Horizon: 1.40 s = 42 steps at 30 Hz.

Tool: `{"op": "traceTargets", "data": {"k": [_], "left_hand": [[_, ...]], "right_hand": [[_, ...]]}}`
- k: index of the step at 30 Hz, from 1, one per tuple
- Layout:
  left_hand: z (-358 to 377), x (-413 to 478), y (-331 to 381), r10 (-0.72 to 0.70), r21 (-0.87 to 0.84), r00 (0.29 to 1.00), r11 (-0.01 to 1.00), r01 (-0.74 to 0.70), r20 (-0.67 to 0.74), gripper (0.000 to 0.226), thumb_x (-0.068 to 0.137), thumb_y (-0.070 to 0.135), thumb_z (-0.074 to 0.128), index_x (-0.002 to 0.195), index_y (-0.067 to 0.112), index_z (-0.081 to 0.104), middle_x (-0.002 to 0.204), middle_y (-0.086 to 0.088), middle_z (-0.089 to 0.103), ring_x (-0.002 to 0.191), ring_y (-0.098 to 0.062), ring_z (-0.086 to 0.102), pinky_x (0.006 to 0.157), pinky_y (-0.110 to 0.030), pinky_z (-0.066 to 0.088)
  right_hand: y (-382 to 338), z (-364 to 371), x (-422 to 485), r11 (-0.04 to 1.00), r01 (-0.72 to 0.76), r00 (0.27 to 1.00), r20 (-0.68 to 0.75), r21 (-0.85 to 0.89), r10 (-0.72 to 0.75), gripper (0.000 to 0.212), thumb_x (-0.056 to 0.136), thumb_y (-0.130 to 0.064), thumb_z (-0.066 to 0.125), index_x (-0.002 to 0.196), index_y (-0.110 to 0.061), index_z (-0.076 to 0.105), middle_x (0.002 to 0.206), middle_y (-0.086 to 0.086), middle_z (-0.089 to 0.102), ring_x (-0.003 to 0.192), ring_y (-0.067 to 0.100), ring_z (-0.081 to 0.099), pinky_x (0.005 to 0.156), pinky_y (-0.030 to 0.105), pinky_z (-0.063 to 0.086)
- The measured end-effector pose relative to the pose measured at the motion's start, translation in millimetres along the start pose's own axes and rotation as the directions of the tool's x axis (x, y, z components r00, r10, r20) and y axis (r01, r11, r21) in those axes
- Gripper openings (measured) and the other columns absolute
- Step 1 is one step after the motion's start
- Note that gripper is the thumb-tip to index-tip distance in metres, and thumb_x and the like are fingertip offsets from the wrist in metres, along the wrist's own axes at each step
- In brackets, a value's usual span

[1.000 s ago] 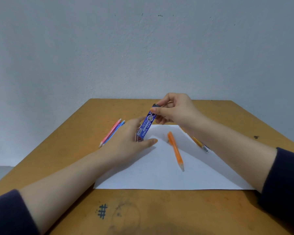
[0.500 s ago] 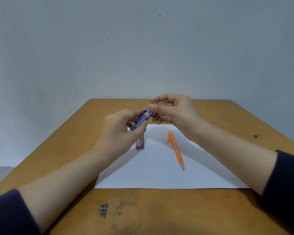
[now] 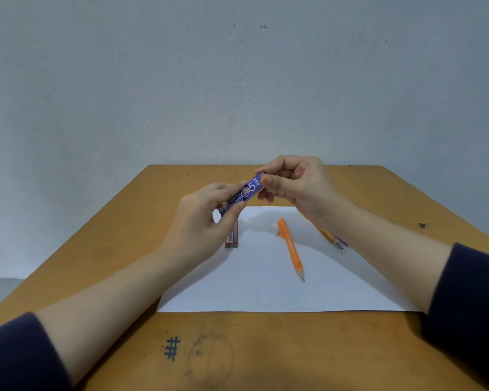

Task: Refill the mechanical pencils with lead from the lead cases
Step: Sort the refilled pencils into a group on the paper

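Observation:
Both hands hold a blue lead case (image 3: 244,193) in the air above the far edge of a white sheet of paper (image 3: 266,280). My left hand (image 3: 203,221) grips its lower end. My right hand (image 3: 294,184) pinches its upper, capped end between thumb and fingers. An orange mechanical pencil (image 3: 290,248) lies on the paper with its tip toward me. A red lead case (image 3: 232,235) lies at the paper's left edge, partly behind my left hand. More pencils (image 3: 332,238) show partly under my right forearm.
The wooden table (image 3: 102,249) carries the paper in its middle. A pen-drawn hash mark (image 3: 172,347) sits near the front edge. A grey wall stands behind the table's far edge.
My left hand rose from the paper and took hold of the blue lead case's lower end. The case tilted flatter and lifted slightly. The pink and blue pencils at the left are now hidden.

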<state>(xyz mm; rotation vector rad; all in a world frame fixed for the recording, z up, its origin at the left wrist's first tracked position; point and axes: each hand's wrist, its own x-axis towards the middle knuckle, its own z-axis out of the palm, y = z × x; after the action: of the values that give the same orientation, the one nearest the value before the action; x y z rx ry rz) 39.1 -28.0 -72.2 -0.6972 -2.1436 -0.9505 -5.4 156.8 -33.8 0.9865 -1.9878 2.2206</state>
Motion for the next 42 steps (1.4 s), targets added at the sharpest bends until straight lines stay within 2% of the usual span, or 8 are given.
{"op": "traceTargets", "data": {"k": [9,16,26,29,31,33,37,42], "left_hand": [[5.2,-3.3,-1.6,-0.028,0.042,0.999,0.999,0.026,0.047,0.036,0.088,0.021,0.055,0.121,0.011,0.065,0.101,0.005,0.068,0.084,-0.015,0.063,0.077,-0.036,0.051],[3.8,-1.8,5.3,-0.072,-0.043,0.997,0.997,0.071,-0.024,0.034,0.089,0.014,0.057,0.121,0.008,0.064,0.103,0.009,0.066,0.092,0.002,0.060,0.076,-0.003,0.042],[3.5,-4.1,10.3,-0.376,-0.190,0.914,0.896,0.400,0.152,0.033,0.096,0.024,0.055,0.128,0.022,0.059,0.127,0.010,0.061,0.118,0.002,0.055,0.108,-0.030,0.039],[5.4,-4.5,15.0,-0.418,-0.264,0.873,0.838,0.477,0.252,0.039,0.098,0.033,0.049,0.134,0.017,0.053,0.134,0.005,0.056,0.125,-0.002,0.050,0.107,-0.022,0.037],[7.4,-2.2,21.0,-0.481,-0.437,0.833,0.710,0.553,0.274,0.039,0.100,0.033,0.042,0.129,0.010,0.056,0.133,-0.003,0.058,0.120,-0.007,0.056,0.103,-0.024,0.043],[8.5,1.7,24.5,-0.572,-0.630,0.742,0.442,0.638,0.350,0.045,0.101,0.033,0.035,0.125,0.000,0.055,0.128,-0.011,0.061,0.114,-0.015,0.061,0.098,-0.026,0.048],[2.0,6.2,23.7,-0.585,-0.740,0.605,0.010,0.672,0.541,0.065,0.098,0.047,0.030,0.122,-0.008,0.054,0.120,-0.023,0.063,0.112,-0.031,0.063,0.100,-0.036,0.046],[-5.9,7.4,22.7,-0.554,-0.745,0.568,-0.152,0.650,0.609,0.079,0.095,0.059,0.027,0.124,-0.011,0.051,0.121,-0.027,0.061,0.114,-0.036,0.060,0.100,-0.039,0.045]], "right_hand": [[4.2,1.7,-0.9,0.988,0.077,0.993,-0.079,-0.131,-0.088,0.015,0.077,-0.019,0.063,0.083,-0.007,0.070,0.067,0.004,0.070,0.055,0.020,0.058,0.057,0.026,0.050],[8.4,13.4,-5.0,0.991,0.042,0.993,-0.106,-0.123,-0.055,0.018,0.070,0.002,0.075,0.082,-0.011,0.070,0.072,-0.004,0.071,0.068,0.009,0.063,0.062,0.020,0.048],[7.8,20.8,-7.5,0.985,0.117,0.930,-0.333,-0.126,-0.154,0.018,0.082,-0.006,0.070,0.095,-0.017,0.065,0.080,0.008,0.071,0.078,0.016,0.069,0.061,0.030,0.056],[8.4,16.1,-7.2,0.969,0.128,0.896,-0.393,-0.211,-0.204,0.020,0.083,-0.018,0.071,0.103,-0.018,0.066,0.079,0.021,0.068,0.079,0.031,0.067,0.059,0.037,0.058],[9.9,12.3,-5.1,0.952,0.148,0.879,-0.406,-0.269,-0.251,0.022,0.084,-0.025,0.071,0.105,-0.020,0.066,0.076,0.028,0.062,0.076,0.042,0.062,0.057,0.044,0.058],[11.5,8.9,-2.5,0.921,0.187,0.865,-0.388,-0.342,-0.319,0.020,0.082,-0.029,0.072,0.102,-0.027,0.067,0.070,0.025,0.062,0.069,0.042,0.060,0.058,0.051,0.055],[15.2,3.4,-1.6,0.810,0.213,0.863,-0.284,-0.546,-0.418,0.031,0.079,-0.020,0.075,0.106,-0.032,0.065,0.071,0.001,0.063,0.070,0.021,0.063,0.067,0.040,0.056],[26.5,-8.5,2.8,0.278,0.431,0.769,0.189,-0.858,-0.610,0.037,0.080,-0.004,0.069,0.116,-0.016,0.068,0.084,0.005,0.062,0.076,0.017,0.058,0.068,0.031,0.050]]}}
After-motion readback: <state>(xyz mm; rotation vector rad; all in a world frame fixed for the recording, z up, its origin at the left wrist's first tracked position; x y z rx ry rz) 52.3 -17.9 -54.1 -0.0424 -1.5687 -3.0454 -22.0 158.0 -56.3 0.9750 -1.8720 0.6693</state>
